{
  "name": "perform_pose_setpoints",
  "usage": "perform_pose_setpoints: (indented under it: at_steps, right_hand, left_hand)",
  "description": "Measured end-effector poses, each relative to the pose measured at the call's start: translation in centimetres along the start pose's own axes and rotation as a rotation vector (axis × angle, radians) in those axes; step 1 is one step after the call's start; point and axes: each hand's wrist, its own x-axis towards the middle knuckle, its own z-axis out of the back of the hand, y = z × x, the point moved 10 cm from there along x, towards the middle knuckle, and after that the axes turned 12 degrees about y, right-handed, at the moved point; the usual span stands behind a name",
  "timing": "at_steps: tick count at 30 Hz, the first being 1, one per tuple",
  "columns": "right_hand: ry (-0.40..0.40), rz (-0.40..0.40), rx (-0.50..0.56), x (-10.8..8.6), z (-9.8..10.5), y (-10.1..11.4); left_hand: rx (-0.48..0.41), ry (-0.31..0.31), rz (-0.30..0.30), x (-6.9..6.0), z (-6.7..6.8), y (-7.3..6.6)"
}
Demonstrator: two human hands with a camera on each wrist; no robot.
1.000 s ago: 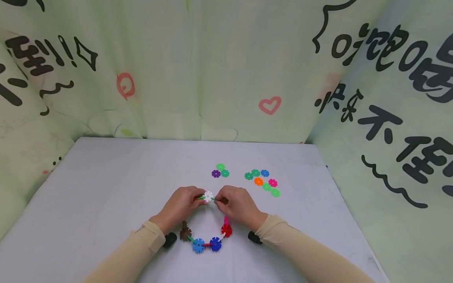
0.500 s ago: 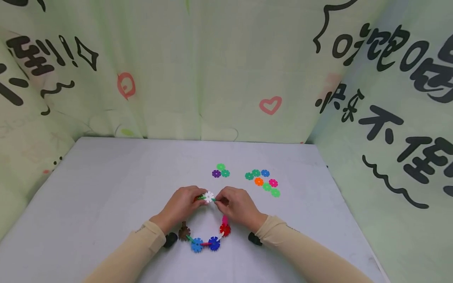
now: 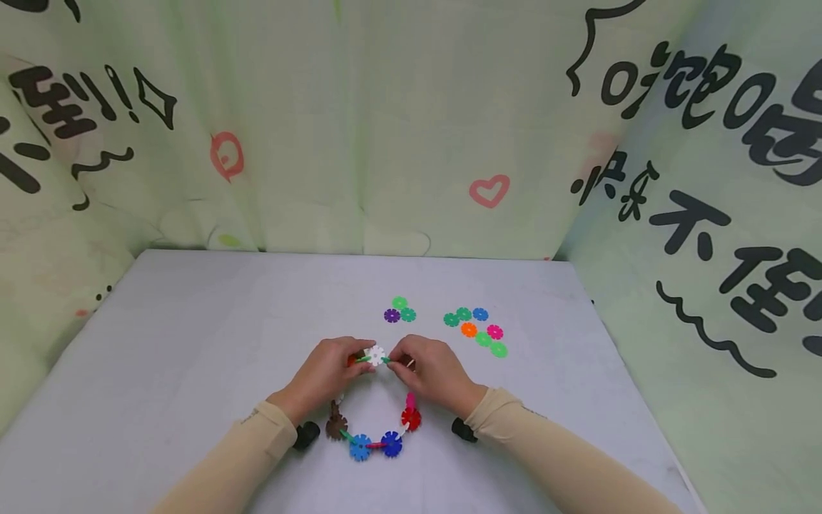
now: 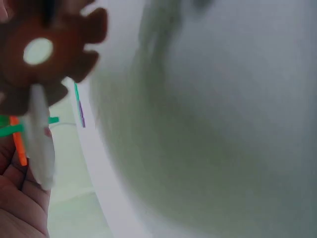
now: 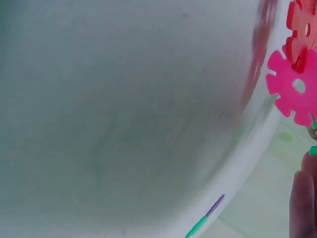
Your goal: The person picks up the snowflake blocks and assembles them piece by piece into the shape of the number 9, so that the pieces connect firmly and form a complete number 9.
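The left arm [image 3: 221, 460] and right arm [image 3: 571, 457] slant inward from the lower edge, in beige sleeves [image 3: 266, 432] that end near the wrists [image 3: 287, 403]. The left hand [image 3: 321, 375] and right hand [image 3: 437, 375] are close together but apart, backs upward, each pinching with thumb and bent fingers. The left wrist view shows part of a palm [image 4: 22, 198]; the right wrist view shows fingers [image 5: 302, 203] at its edge

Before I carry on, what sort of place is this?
Probably a small curtained-off tabletop workspace: a white table, pale green curtains with black writing on the sides, and colourful notched discs on the tabletop.
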Motion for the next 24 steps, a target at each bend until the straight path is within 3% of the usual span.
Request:
perform_pose_setpoints:
  at_steps: [8, 12, 24]
  right_hand:
    - [0.042, -0.133, 0.204, -0.3, -0.8, -2.0]
    - [0.039, -0.156, 0.223, -0.4, -0.8, -2.3]
    - [-0.038, 0.045, 0.026, -0.1, 0.1, -0.1]
  left_hand:
    - [-0.016, 0.014, 0.045, 0.0, 0.0, 0.4]
    - [-0.007, 0.018, 0.027, 0.0, -0.1, 0.1]
    - [0.02, 0.019, 0.01, 0.0, -0.5, -0.1]
